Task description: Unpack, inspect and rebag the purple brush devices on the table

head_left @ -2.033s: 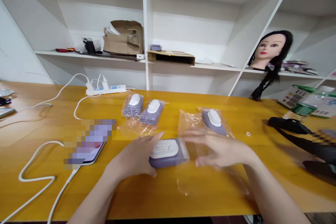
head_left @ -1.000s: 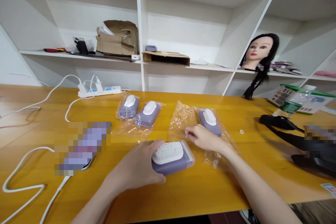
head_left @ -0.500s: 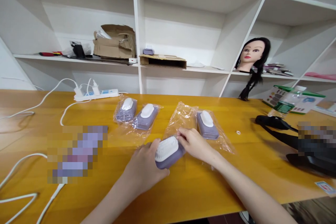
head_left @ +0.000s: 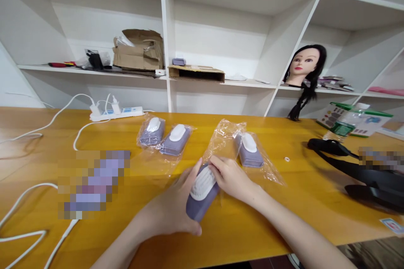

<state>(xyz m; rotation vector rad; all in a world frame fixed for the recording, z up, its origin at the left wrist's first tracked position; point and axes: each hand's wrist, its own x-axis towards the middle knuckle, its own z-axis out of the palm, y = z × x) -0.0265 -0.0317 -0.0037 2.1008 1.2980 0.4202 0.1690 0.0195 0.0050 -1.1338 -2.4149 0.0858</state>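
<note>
My left hand wraps the left side of a purple, box-shaped block, its thumb near the low end. On top of this purple block sits a white oval scrub brush with its bristles facing up. The curled fingers of my right hand close over the brush's far end; their tips are partly hidden. Just behind, a crumpled clear plastic bag rises from the table. Beside it to the right lies another purple block with a white oval piece, in clear wrap.
Two more wrapped purple blocks, a left one and a right one, lie farther back. A power strip with white cables is at the left rear. At the right are a bottle, a black object and a small ring.
The purple block has turned more upright in my left hand, its low end now toward me. My right hand has shifted over the brush. The clear bag has moved up and right.
</note>
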